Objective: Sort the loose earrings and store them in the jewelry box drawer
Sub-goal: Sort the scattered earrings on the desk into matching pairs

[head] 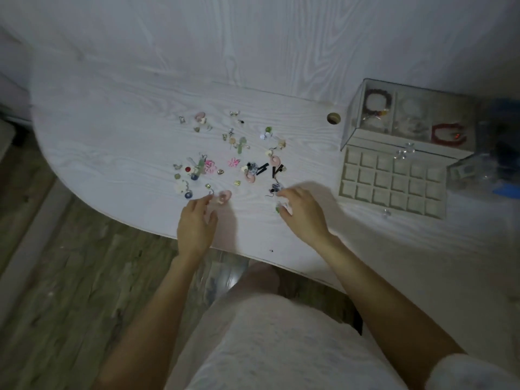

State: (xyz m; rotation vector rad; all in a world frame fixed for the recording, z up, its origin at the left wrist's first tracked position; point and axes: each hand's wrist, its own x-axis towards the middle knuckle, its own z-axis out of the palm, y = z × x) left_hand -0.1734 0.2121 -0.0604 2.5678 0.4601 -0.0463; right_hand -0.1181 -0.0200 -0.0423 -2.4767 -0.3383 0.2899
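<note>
Several loose earrings (233, 157) lie scattered over the middle of the white table (112, 114). The jewelry box (408, 119) stands at the right, its glass top showing bracelets. Its drawer (394, 182) is pulled out toward me, a grid of small compartments with nothing in them. My left hand (197, 223) hovers just below a pink ring-shaped earring (224, 196), its fingertips touching the earring's hook. My right hand (302, 211) reaches toward a blue-and-white earring (275, 188), with a small green-and-clear earring (280, 206) under its thumb; I cannot tell whether it is gripped.
A round cable hole (333, 118) sits in the table left of the box. Blue and clear items (492, 170) crowd the far right edge. A small clear bead (387, 212) lies beside the drawer. The table's curved front edge (135, 232) borders wooden floor at the left.
</note>
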